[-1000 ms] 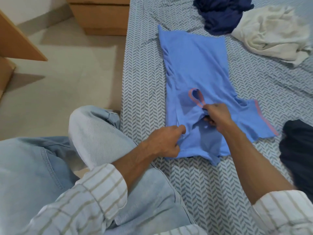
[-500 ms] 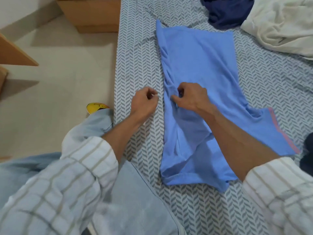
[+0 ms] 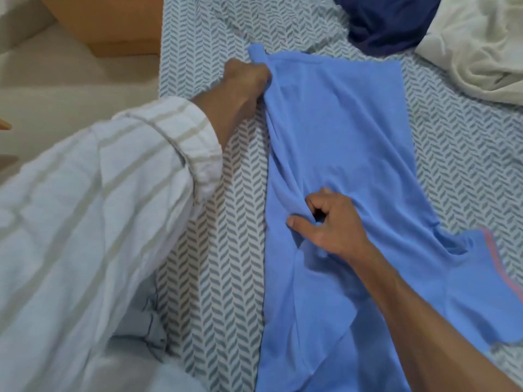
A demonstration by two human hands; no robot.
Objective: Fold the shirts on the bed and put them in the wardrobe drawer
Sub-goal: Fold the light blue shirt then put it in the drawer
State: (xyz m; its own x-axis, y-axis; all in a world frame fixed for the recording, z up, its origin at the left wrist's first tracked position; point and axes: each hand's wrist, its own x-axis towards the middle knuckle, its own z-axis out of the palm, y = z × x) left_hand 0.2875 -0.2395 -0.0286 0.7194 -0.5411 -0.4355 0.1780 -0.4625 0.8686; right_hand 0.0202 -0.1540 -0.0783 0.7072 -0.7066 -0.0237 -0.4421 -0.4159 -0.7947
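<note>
Your left hand [image 3: 243, 80] and right hand [image 3: 328, 222] both pinch the light-blue cotton shirt [image 3: 353, 137], only part-folded. The crumpled navy garment [image 3: 387, 21] and cream garment [image 3: 481, 46] lie unfolded; nothing is stowed yet.

head view, looking down, close over bed [image 3: 215, 278]

Blue shirt [image 3: 348, 131] with pink-trimmed sleeve, grey-and-white herringbone bed sheet [image 3: 226, 250], navy garment [image 3: 387, 21].

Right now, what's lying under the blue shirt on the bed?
The blue shirt lies on the chevron-patterned bedsheet, which shows all around it. Whatever is directly beneath is covered. The left hand grips its far edge; the right hand pinches its middle.
</note>
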